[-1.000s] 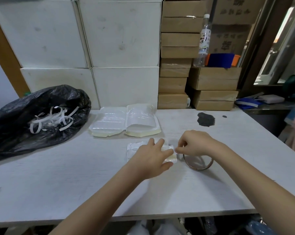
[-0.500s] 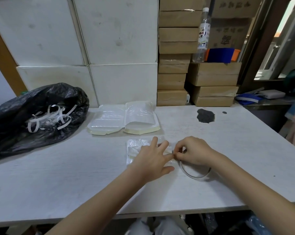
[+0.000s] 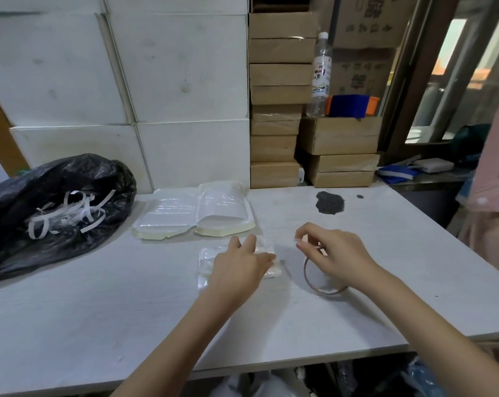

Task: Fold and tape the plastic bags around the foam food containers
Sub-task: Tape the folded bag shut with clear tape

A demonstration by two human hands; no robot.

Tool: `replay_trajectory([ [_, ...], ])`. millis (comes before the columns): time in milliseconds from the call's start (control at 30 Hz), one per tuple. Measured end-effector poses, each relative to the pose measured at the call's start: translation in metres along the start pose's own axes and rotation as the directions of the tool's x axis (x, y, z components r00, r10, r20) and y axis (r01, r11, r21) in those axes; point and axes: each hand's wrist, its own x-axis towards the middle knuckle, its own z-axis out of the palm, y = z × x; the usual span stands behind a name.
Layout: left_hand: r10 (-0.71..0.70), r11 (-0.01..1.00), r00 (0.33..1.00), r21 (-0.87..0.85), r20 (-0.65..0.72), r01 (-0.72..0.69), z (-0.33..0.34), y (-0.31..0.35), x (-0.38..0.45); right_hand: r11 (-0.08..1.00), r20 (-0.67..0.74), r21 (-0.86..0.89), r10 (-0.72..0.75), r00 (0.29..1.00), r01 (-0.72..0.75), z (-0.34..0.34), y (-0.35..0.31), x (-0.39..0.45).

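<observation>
A small bagged foam container (image 3: 206,263) lies in the middle of the white table (image 3: 99,310). My left hand (image 3: 239,267) lies flat on it, pressing the folded plastic down. To its right, my right hand (image 3: 334,250) is lifted, thumb and forefinger pinched on what looks like a clear piece of tape. Under that hand lies a roll of clear tape (image 3: 322,282). Two larger bagged foam containers (image 3: 168,213) (image 3: 224,209) lie side by side further back.
A black rubbish bag (image 3: 53,207) with white paper strips fills the table's left side. White foam boxes (image 3: 179,81) and stacked cardboard cartons (image 3: 280,110) stand along the back, with a clear bottle (image 3: 320,75). A dark patch (image 3: 330,202) marks the table's far right. A person in pink (image 3: 494,173) stands at right.
My right hand has lifted up and to the right, away from my left hand and the small container. My left hand stays pressed on the container.
</observation>
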Motion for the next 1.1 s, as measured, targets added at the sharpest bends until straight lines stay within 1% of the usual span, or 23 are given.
replay_trajectory([
  [100,-0.067,0.997,0.998,-0.043,0.014,0.067,0.0,0.004,0.001,0.998,0.046,-0.056,-0.032,0.998,0.034,0.004,-0.004,-0.007],
  [200,-0.118,0.987,0.993,-0.11,0.005,0.118,-0.001,0.003,0.001,0.999,0.06,-0.031,-0.007,0.998,0.009,0.003,-0.006,-0.012],
  [233,-0.128,0.985,0.992,-0.113,0.008,0.128,-0.001,0.002,0.0,1.0,0.054,0.005,0.009,0.998,-0.009,0.0,-0.007,-0.014],
  [333,-0.136,0.985,0.991,-0.109,0.019,0.137,-0.001,0.0,-0.001,0.978,0.078,0.186,0.081,0.994,-0.094,-0.007,-0.008,-0.015],
  [467,-0.116,0.991,0.993,-0.062,0.028,0.117,0.001,0.004,-0.001,0.953,0.08,0.278,0.098,0.992,-0.116,-0.004,-0.004,-0.021],
  [567,-0.109,0.993,0.994,-0.034,0.023,0.11,0.003,0.005,-0.002,0.925,0.0,0.358,0.134,0.991,-0.125,0.001,-0.006,-0.026],
  [667,-0.112,0.993,0.994,-0.028,0.011,0.112,0.005,0.004,-0.002,0.895,-0.084,0.416,0.215,0.973,-0.162,0.007,-0.006,-0.029],
  [767,-0.107,0.994,0.994,-0.031,-0.001,0.107,0.006,0.003,-0.001,0.91,-0.163,0.357,0.283,0.945,-0.21,0.015,-0.006,-0.03],
  [833,-0.102,0.994,0.995,-0.032,-0.013,0.102,0.008,0.003,-0.001,0.915,-0.171,0.313,0.32,0.932,-0.257,0.019,-0.008,-0.029],
  [900,-0.103,0.994,0.994,-0.049,-0.042,0.101,0.008,0.003,-0.002,0.904,-0.148,0.29,0.367,0.918,-0.314,0.023,-0.011,-0.028],
  [967,-0.098,0.994,0.993,-0.056,-0.067,0.094,0.008,0.004,-0.002,0.928,-0.143,0.22,0.337,0.931,-0.302,0.033,-0.01,-0.026],
  [1100,-0.045,0.992,0.988,-0.124,-0.149,0.027,0.016,-0.001,-0.002,0.985,-0.131,0.023,0.17,0.977,-0.168,0.052,-0.014,-0.018],
])
